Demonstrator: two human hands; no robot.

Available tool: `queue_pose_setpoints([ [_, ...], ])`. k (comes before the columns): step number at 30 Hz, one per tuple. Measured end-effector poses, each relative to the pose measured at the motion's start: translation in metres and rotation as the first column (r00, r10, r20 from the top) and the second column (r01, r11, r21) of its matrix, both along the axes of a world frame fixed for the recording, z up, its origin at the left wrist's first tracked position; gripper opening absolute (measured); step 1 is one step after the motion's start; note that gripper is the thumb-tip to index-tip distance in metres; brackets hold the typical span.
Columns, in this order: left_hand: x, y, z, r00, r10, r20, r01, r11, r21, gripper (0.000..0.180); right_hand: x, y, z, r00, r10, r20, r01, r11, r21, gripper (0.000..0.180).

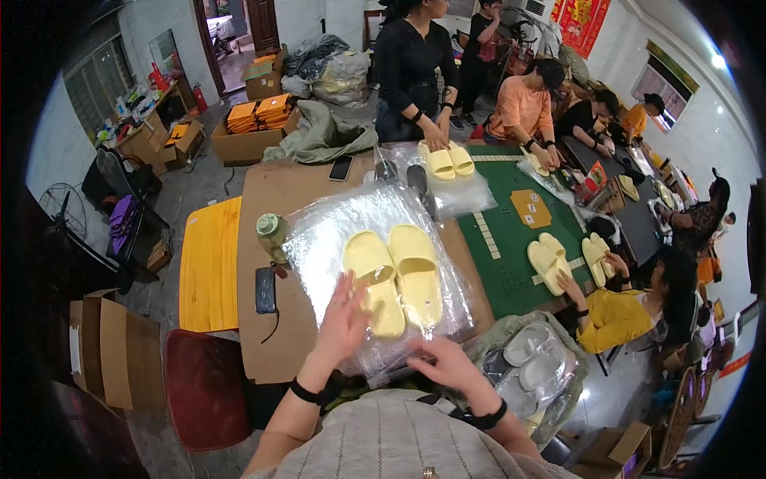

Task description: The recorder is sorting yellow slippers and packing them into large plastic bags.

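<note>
Both hands are working at yellow slippers on clear plastic.
Pale yellow slippers (395,275) are lying paired on clear plastic bags (335,231) on the brown tabletop (275,199); left hand (341,319) is resting spread beside them, right hand (445,363) is pressing open on the plastic's near edge.

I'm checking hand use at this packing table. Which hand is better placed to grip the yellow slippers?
Probably the left hand: it already rests on the near yellow slipper. The right hand sits lower, on the clear plastic bag's near edge.

Two yellow slippers (395,275), two hands (343,323)
</note>
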State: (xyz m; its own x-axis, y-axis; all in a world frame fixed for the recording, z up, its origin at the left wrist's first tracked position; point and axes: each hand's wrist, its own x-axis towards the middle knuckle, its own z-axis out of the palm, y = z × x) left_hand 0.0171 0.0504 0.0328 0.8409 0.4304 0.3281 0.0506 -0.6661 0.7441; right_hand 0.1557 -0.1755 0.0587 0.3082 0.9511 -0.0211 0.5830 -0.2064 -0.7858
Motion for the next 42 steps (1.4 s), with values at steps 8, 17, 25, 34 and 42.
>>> queue_pose_setpoints([
  [8,0.009,0.008,-0.058,0.968,0.24,-0.07,-0.232,0.967,0.109,0.062,0.028,0.024,0.046,0.935,-0.335,-0.115,0.349,0.926,0.143,0.019],
  [17,0.012,0.007,-0.069,0.968,0.229,-0.104,-0.208,0.961,0.183,0.063,0.04,0.148,-0.05,0.802,-0.515,0.303,0.532,0.846,0.033,0.038],
  [25,0.009,0.016,-0.083,0.954,0.299,-0.011,-0.296,0.949,0.111,0.058,0.038,0.136,-0.061,0.782,-0.587,0.209,0.565,0.81,0.158,0.024],
  [34,0.015,0.005,-0.075,0.952,0.244,-0.185,-0.195,0.948,0.25,0.057,0.033,-0.057,-0.081,0.494,-0.824,-0.278,0.869,0.466,0.164,0.025],
  [42,0.014,0.01,-0.077,0.936,0.253,-0.244,-0.18,0.941,0.287,0.056,0.014,-0.263,-0.139,-0.35,-0.745,-0.568,0.771,-0.574,0.276,0.012],
])
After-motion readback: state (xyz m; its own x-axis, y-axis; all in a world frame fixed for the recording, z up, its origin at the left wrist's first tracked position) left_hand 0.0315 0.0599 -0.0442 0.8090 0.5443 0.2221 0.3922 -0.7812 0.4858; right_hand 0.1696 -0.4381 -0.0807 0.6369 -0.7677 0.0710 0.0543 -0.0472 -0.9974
